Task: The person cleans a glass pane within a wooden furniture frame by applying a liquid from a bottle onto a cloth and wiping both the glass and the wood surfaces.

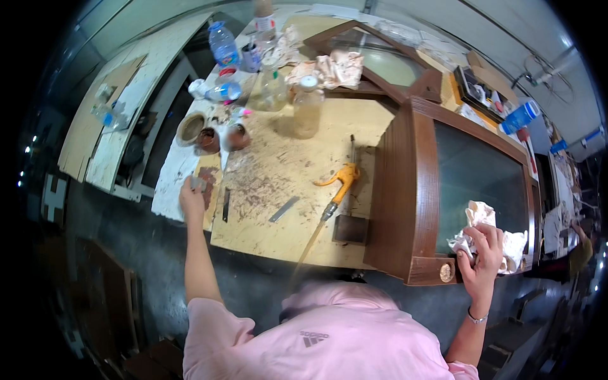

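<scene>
Dark floor [161, 233] lies before a pale, brown-flecked tabletop [253, 231]. A brown cabinet [398, 196] rests at its right edge. The right hand [484, 253], fingers curled, grips crumpled whitish cloth [481, 214] by the near end of the cabinet's glass [478, 171]. At the tabletop's front left corner, the left hand [192, 201], arm outstretched, pinches a small grey piece [199, 183].

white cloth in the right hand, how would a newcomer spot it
Find the brown wooden cabinet on the right. Near the lower edge of its glass panel, the right hand grips the crumpled white cloth. Unlike the rags by the bottles, it is held.
</scene>
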Tool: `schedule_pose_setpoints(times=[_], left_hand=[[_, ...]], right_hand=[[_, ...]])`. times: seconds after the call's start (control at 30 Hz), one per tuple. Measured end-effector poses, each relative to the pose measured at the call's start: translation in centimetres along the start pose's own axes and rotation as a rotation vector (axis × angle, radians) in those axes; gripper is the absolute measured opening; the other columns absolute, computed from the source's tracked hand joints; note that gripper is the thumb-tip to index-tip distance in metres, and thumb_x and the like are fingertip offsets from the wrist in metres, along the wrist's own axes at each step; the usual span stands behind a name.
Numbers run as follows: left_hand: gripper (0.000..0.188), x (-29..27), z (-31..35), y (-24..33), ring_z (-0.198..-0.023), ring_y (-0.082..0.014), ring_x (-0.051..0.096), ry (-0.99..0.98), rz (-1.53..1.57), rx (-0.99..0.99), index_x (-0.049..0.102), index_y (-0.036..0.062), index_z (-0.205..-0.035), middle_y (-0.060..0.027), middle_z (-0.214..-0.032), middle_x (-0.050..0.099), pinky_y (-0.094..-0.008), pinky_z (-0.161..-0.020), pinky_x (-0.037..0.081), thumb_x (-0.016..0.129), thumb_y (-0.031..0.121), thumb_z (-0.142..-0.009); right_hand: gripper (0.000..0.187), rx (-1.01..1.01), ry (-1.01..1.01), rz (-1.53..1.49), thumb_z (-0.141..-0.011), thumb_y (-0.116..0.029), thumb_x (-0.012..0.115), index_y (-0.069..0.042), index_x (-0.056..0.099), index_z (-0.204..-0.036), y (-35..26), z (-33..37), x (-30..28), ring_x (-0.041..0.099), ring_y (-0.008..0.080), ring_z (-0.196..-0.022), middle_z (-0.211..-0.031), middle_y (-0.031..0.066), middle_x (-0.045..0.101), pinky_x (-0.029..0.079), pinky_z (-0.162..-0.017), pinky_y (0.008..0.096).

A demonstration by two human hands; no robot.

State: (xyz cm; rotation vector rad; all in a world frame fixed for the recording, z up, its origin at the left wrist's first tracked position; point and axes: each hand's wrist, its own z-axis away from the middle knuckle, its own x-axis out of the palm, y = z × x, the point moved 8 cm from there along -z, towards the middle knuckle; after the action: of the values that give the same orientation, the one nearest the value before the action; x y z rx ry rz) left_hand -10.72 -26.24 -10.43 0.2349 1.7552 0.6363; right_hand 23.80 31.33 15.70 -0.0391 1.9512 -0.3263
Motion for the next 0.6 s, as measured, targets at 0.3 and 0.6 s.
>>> schedule_pose_setpoints(times=[0.3,0.6], left_hand=[[0.043,0.0,6.5,21.9,-0.107,-0.0318,0.064,-0.060,0.763,0.395,0.058,0.0006,-0.132,-0.0179,-0.116,0.066,-0.0404,-0.093,0.050,0.062,0.010,-0.090],[0.044,-1.1,17.7,37.3,-0.108,-0.0279,0.062,-0.425,0.986,0.640,0.058,-0.0005,-0.130,-0.0149,-0.117,0.064,-0.0386,-0.094,0.049,0.062,0.011,-0.088]], right_hand=[[0.032,-0.106,0.095,-0.013,-0.074,-0.029,0.075,-0.007,0.064,-0.094,0.5,-1.2,-1.4,0.059,0.0308,-0.102,-0.110,0.0124,0.061,0.047,-0.086,0.0438],[0.037,-0.061,0.170,-0.103,-0.083,-0.039,0.072,-0.006,0.063,-0.094,1.8,1.8,-1.8,0.053,0.0267,-0.095,-0.098,0.0093,0.056,0.042,-0.086,0.0396]])
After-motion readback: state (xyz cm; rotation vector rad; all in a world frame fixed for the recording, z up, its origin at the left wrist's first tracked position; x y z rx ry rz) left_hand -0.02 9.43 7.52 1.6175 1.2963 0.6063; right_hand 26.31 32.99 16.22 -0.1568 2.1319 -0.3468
